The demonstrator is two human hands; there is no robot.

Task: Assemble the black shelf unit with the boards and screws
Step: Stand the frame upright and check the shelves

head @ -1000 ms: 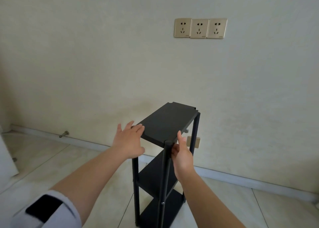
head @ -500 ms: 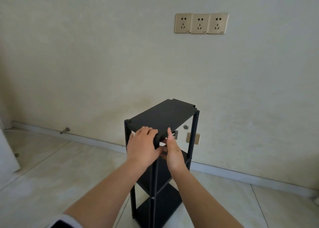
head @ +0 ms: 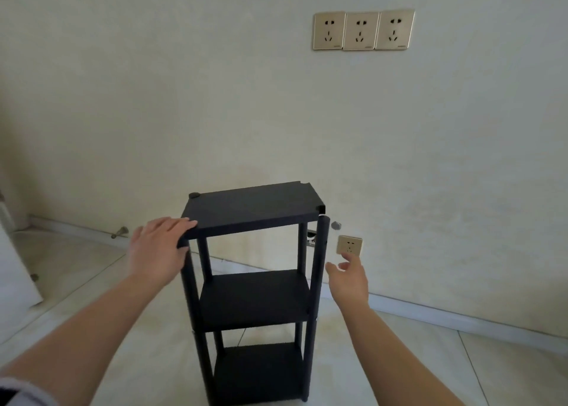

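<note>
Already the left hand [head: 158,249] lies on the near-left corner of the top board [head: 250,207], fingers fairly straight and pressing flat rather than curled round it. The right hand [head: 349,278] hangs loose and empty just beside the front right post [head: 318,267] — not touching it, as far as I can tell. The black shelf unit [head: 255,298] stands upright on the tiled floor [head: 92,307], near the wall [head: 184,98] and its low socket [head: 349,245]. It looks stiff, light and tall — probably tippy. The posts are the sounder hold; the top board's right corner appears unseated.
</note>
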